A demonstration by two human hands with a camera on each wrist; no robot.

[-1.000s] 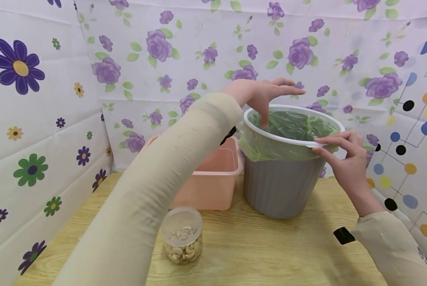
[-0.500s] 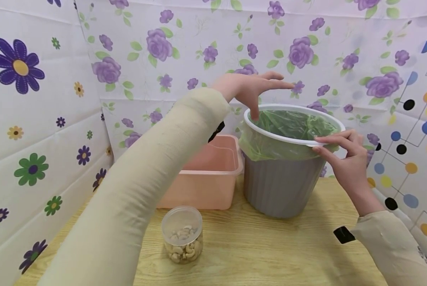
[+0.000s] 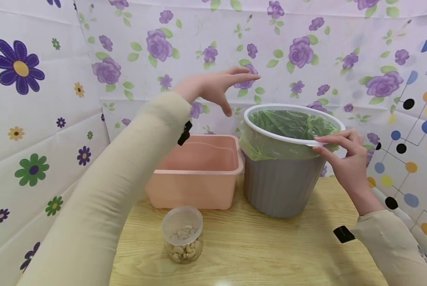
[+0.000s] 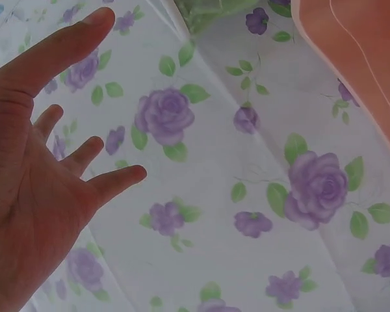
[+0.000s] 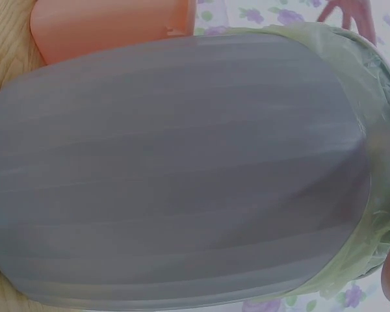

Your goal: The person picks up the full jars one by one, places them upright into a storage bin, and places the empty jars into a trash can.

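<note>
A grey ribbed trash can (image 3: 277, 186) stands at the right of the table, its white rim (image 3: 267, 133) pressed over a green trash bag (image 3: 263, 147) that lines it and hangs outside. At the rim's front right, my right hand (image 3: 349, 167) pinches the edge between thumb and fingers. My left hand (image 3: 217, 87) hovers above the pink basin, left of the trash can, with fingers spread and nothing in them. The left wrist view shows that hand's palm (image 4: 32, 195) against the flowered backdrop. The ribbed wall (image 5: 182, 175) fills most of the right wrist view.
The pink basin (image 3: 192, 190) sits close beside the trash can on its left. A clear lidded jar (image 3: 183, 238) of cashews stands in front of the basin. Patterned cloth walls enclose the wooden table (image 3: 252, 254) at the back and sides.
My left hand has lifted off the trash can's left rim and moved left, over the basin. My right hand keeps its pinch on the rim, and the trash can stays in place.
</note>
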